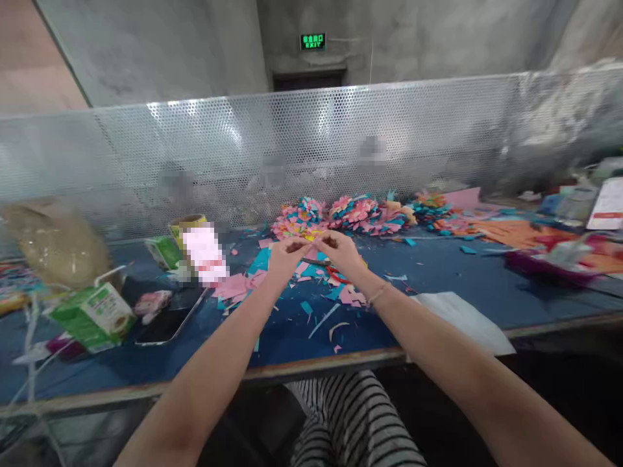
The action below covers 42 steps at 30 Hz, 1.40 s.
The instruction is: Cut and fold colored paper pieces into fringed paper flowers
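Both hands meet over the middle of the blue-topped table, fingertips nearly together. My left hand point(286, 255) is closed in a pinch, and so is my right hand point(339, 250). Something pinkish shows at the fingertips, too small to make out. Right behind them lie paper flowers point(355, 213) in pink, blue and yellow, bunched in a row. Below the hands are loose paper scraps point(351, 296) in pink and blue. A dark, thin tool-like thing point(316, 262) is partly hidden beside the right hand.
At left are a green drink carton point(92, 318), a dark phone point(168, 324) and a yellow can point(187, 224). Orange paper sheets point(511, 232) and a purple tray point(549, 269) lie at right. A white sheet point(462, 318) overlaps the front edge. A perforated metal screen point(311, 143) stands behind.
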{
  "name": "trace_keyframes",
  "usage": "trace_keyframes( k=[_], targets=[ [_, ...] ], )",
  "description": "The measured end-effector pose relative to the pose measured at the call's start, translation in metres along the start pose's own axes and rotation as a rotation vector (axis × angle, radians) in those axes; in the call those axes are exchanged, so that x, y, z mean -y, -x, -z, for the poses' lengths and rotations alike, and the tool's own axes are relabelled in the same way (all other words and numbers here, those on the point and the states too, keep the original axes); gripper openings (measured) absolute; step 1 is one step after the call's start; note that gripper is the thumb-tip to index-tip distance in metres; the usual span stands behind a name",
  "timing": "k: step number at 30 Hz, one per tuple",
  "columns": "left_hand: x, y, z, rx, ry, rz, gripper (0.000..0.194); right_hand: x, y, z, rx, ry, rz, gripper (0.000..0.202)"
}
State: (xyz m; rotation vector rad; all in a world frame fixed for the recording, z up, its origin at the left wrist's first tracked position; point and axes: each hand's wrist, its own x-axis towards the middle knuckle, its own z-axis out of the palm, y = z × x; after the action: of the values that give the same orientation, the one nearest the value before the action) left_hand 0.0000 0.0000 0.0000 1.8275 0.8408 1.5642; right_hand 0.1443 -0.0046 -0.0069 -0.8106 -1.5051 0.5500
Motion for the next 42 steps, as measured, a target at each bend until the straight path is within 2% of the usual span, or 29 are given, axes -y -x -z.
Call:
trace_keyframes(
  k=[5,13,17,21,29,42],
  targets=[
    [0.0001,0.0011,-0.0033,0.009,0.015,0.021,0.015,0.0025,0.0017,-0.0002,0.001,-0.107,-0.041,0.018],
    [0.0019,0.0019,-0.0053,-0.007,0.173,0.084,0.019,-0.0008,0.0011,-0.0042,-0.003,-0.262,-0.073,0.023],
    [0.0016,0.0029,-0.0049,0.013,0.162,0.090,0.020,0.0006,0.0015,-0.0055,0.012,-0.318,-0.093,0.028],
    [0.0035,0.0031,-0.0040,0.001,0.131,0.099,0.020,0.0006,0.0023,-0.0055,0.035,-0.299,-0.088,0.028],
    [0.0072,0.0011,-0.0031,-0.044,0.151,0.098,0.023,0.0016,0.0038,-0.0022,0.083,-0.261,0.035,0.021],
    [0.0037,0.0004,-0.0023,0.103,0.213,0.132,0.020,0.0014,0.0002,-0.0003,0.031,-0.144,-0.055,0.020]
  ],
)
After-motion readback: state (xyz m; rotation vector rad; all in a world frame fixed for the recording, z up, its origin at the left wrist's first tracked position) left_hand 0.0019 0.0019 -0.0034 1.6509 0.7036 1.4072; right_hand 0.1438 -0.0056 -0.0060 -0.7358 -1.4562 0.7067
